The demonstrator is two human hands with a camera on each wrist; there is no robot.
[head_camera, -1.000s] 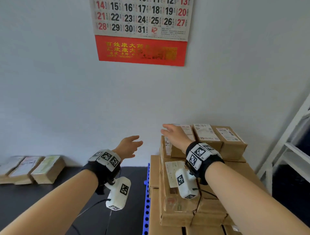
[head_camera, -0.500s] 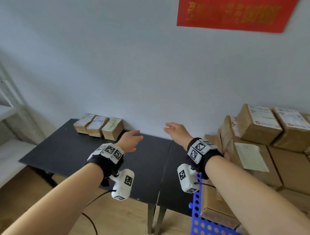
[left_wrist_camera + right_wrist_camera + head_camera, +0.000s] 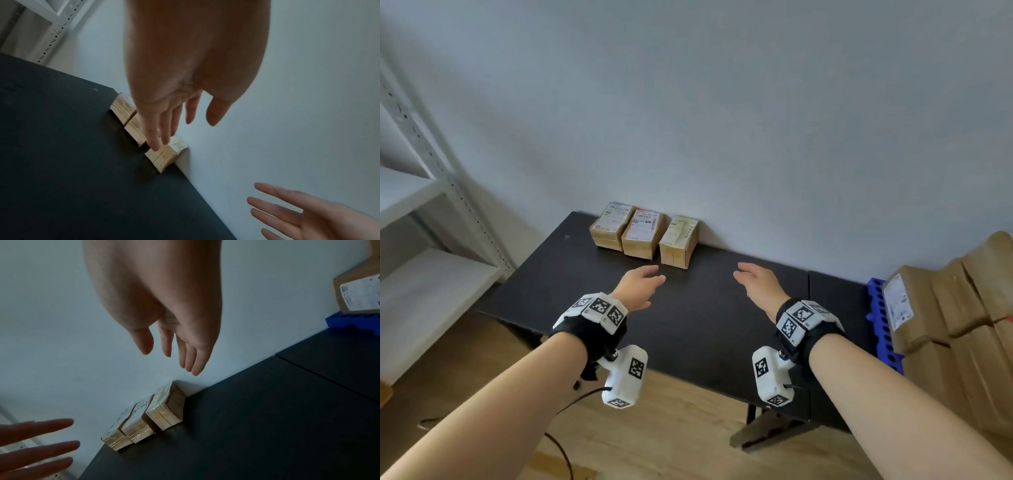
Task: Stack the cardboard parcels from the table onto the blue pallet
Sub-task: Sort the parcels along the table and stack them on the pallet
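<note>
Three small cardboard parcels stand in a row against the wall on the black table [image 3: 705,325]: a left parcel [image 3: 611,224], a middle parcel [image 3: 642,233] and a right parcel [image 3: 678,244]. My left hand [image 3: 642,281] hovers open just in front of the right parcel, holding nothing. My right hand [image 3: 753,279] hovers open over the table, right of the parcels, also empty. The wrist views show both palms with straight fingers: the left hand [image 3: 164,123] and the right hand [image 3: 176,350]. The blue pallet [image 3: 881,322] at the right carries stacked parcels [image 3: 962,308].
A white metal shelf rack [image 3: 417,212] stands left of the table. The wall runs right behind the parcels. A second black table top [image 3: 835,308] joins the first on the right, next to the pallet. Wood floor [image 3: 654,438] lies below.
My view has swung left from the pallet stack to the table. Both hands have moved with it, from the stacked parcels to above the table near the row of three.
</note>
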